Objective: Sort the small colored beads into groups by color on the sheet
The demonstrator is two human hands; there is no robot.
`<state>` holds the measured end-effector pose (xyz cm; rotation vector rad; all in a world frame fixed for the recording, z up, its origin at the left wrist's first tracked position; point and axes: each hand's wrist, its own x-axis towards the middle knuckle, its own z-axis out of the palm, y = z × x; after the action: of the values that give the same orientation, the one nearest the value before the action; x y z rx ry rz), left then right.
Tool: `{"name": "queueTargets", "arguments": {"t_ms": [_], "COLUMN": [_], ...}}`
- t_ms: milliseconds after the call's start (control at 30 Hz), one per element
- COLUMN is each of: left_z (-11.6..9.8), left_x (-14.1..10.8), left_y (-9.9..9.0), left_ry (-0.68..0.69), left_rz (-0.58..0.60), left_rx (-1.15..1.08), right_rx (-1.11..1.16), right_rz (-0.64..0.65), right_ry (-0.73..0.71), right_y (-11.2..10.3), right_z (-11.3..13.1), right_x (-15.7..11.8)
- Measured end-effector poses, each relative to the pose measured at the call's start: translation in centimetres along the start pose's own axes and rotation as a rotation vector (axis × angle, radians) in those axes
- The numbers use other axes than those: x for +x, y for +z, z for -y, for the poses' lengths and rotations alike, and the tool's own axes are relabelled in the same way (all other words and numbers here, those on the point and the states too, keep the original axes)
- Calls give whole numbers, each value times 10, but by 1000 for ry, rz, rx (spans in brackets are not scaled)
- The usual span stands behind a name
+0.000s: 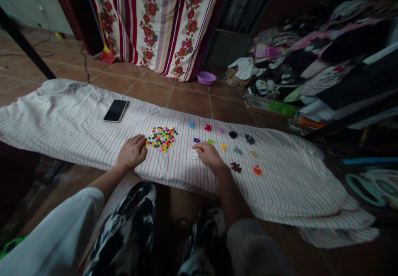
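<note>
My left hand (133, 151) rests on the striped cloth, its fingers together at the left edge of a pile of small multicoloured pieces (161, 138); whether it holds one is hidden. My right hand (207, 153) is closed, fingertips over a small white cluster (194, 155); what it pinches, if anything, is too small to make out. Around and beyond it lie small groups sorted by colour, among them blue (192, 125), red (207, 127), black (233, 134), yellow (224, 147), brown (236, 167) and orange (257, 170).
The striped cloth (280, 185) covers a long surface, with a phone (116, 110) lying at the left. Beyond it are a floral curtain (164, 27), a purple basin (206, 78) on the tiled floor and heaped clothes (311, 56) at the right.
</note>
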<state>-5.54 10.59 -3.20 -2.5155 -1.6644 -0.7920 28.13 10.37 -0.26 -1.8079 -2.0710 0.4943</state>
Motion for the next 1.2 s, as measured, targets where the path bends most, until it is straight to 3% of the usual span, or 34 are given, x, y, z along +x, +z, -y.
{"name": "queueTargets", "arguments": {"t_ms": [433,733,967,1200], "left_z": [0,0,-1,-1], "left_x": [0,0,0,0], "left_y": [0,1,-1,0], "left_ry": [8,-1,3,13], "left_rz": [-8,-12,-1,-14], "left_rx": [36,9,41,46], "right_rx": [82,77,-54,-61], "right_rz": [17,167,94,80], "right_ry": [45,-40,-60,-76], "right_y": [-2,-8,7,8], "right_z": [-1,-2,7,7], "right_x": [-4,-12,-10,-9]}}
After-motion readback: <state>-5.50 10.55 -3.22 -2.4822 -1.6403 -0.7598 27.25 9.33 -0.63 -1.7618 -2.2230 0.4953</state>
